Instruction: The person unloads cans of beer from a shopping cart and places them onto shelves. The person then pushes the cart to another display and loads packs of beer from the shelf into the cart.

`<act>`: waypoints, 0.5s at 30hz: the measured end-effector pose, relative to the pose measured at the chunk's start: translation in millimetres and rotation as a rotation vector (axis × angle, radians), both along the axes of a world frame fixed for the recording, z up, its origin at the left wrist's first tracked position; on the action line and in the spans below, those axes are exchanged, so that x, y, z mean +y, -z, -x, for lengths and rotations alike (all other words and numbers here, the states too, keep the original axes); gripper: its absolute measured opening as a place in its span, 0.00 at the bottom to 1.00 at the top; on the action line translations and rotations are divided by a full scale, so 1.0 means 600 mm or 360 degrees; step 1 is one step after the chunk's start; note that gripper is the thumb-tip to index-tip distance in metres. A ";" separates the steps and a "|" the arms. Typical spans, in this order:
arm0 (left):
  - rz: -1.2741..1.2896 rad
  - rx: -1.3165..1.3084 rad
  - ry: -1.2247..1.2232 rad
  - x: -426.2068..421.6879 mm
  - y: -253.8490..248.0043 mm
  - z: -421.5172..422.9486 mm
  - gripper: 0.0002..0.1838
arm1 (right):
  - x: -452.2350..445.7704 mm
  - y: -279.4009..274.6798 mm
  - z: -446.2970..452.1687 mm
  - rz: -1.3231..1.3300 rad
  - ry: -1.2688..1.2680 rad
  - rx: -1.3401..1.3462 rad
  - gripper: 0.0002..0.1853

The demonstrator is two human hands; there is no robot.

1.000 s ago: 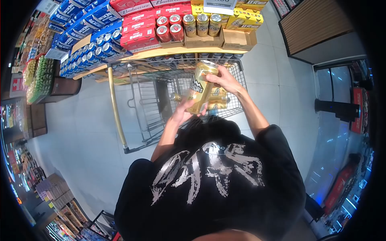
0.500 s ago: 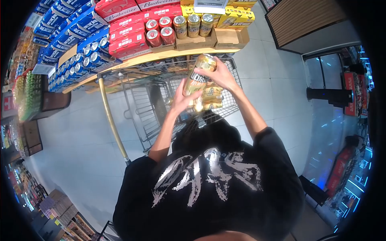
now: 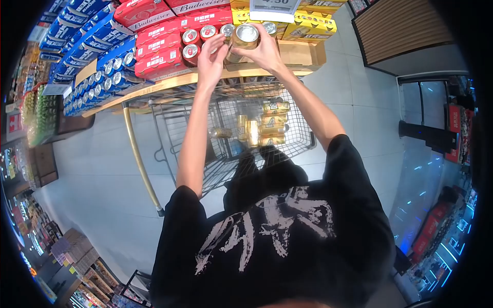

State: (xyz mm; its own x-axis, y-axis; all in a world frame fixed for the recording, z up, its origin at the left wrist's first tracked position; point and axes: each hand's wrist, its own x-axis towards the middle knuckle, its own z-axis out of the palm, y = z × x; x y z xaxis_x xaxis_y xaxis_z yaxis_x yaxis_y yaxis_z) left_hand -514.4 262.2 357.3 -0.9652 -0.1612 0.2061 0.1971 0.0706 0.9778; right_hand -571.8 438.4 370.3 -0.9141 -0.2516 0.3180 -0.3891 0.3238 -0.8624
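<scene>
My right hand [image 3: 264,50] is wrapped around a gold beer can [image 3: 246,34], which is upright at the shelf's cardboard tray [image 3: 298,54]. Just left of that can is my left hand [image 3: 211,61], its fingers stretched out and holding nothing. Whether its fingertips touch the can, I cannot tell. Behind the hands stand other gold cans [image 3: 270,29] and several red cans [image 3: 191,37], partly hidden by my fingers. Below my arms, the wire shopping cart [image 3: 179,136] contains several gold cans [image 3: 273,119] lying on their sides.
Red Budweiser cartons [image 3: 159,49] and yellow cartons [image 3: 310,26] are stacked on the wooden-edged shelf [image 3: 169,82]. Blue can packs [image 3: 97,82] fill its left side. A price sign [image 3: 275,7] hangs above. The cart's handle [image 3: 141,159] runs along the left.
The can has moved from above the cart up to the shelf tray in my right hand. My left hand has let go of it and opened. The cans in the cart are now uncovered.
</scene>
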 end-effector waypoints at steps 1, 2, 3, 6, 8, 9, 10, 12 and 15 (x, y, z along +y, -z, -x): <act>0.0056 -0.0051 0.0014 -0.002 -0.026 0.014 0.25 | -0.005 0.000 0.006 -0.0069 0.0008 0.0023 0.48; 0.0294 -0.0097 -0.0018 -0.003 -0.042 0.027 0.27 | -0.009 0.009 0.015 0.0025 -0.0073 0.0044 0.46; 0.0253 -0.0053 -0.0022 0.001 -0.044 0.037 0.27 | -0.014 0.022 0.023 0.0012 -0.0087 -0.0012 0.45; 0.0403 0.0058 -0.0020 0.007 -0.038 0.066 0.26 | -0.031 0.060 0.045 0.0006 -0.0138 0.0021 0.42; 0.0638 0.0005 0.0107 -0.003 -0.019 0.086 0.28 | -0.040 0.092 0.043 -0.0106 -0.0043 0.0120 0.42; 0.0753 -0.0024 0.0173 -0.006 -0.013 0.090 0.29 | -0.043 0.099 0.039 -0.0165 0.0005 0.0166 0.42; 0.0886 0.0056 0.0134 -0.006 -0.006 0.093 0.30 | -0.043 0.103 0.039 -0.0180 -0.0054 0.0086 0.43; 0.1043 0.0117 0.0141 -0.008 0.008 0.095 0.31 | -0.049 0.119 0.041 -0.0150 -0.0041 0.0036 0.42; 0.1161 0.0203 0.0102 -0.010 0.024 0.094 0.32 | -0.057 0.138 0.041 -0.0177 0.0014 0.0022 0.38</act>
State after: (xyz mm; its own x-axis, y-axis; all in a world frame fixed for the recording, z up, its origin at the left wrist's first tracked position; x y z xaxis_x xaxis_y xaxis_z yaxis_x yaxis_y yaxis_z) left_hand -571.1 256.0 343.0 -0.9295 0.1154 0.3502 0.3314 0.6778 0.6563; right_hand -596.7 404.4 287.6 -0.9122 -0.2778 0.3011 -0.3973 0.4206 -0.8157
